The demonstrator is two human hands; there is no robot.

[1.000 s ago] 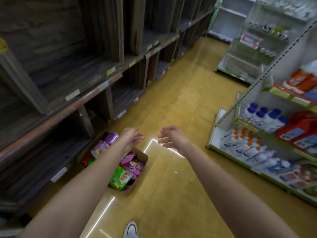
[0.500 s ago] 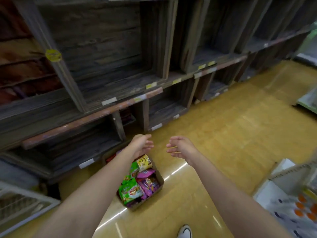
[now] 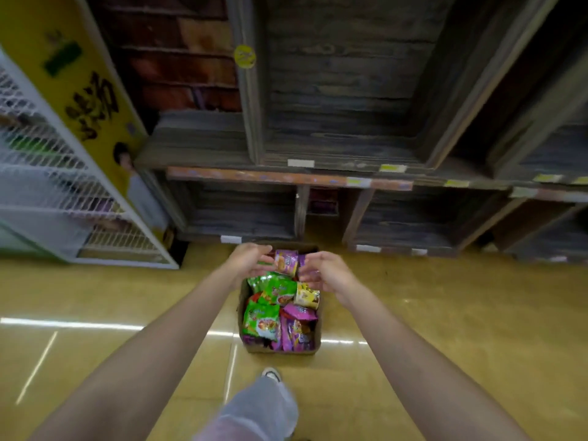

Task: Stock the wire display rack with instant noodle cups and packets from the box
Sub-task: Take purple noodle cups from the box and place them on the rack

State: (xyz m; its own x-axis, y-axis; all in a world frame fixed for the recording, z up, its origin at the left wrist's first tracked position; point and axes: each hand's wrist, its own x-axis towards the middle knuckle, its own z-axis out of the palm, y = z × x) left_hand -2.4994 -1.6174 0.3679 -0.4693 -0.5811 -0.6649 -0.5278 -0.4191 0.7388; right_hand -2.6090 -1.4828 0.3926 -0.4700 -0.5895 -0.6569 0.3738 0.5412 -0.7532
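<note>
Two bare hands are reaching forward over a cardboard box (image 3: 251,346) that is sitting on the yellow floor (image 3: 445,313) in front of dark wooden shelving (image 3: 334,122). The left hand (image 3: 246,261) is hovering at the box's far left edge with fingers loosely spread and holding nothing; the right hand (image 3: 327,275) is hovering at the far right edge, fingers likewise relaxed and apart. Between the two hands a purple noodle cup (image 3: 286,262) is lying in the box; whether either hand is touching it cannot be told. Nearer in the box are lying a yellow noodle cup (image 3: 307,295), green noodle packets (image 3: 261,319) and purple noodle packets (image 3: 299,329). The white wire display rack (image 3: 57,186), with a yellow side panel (image 3: 73,74), is standing at far left, well apart from the box. A trouser leg and shoe (image 3: 271,374) are showing just below the box.
</note>
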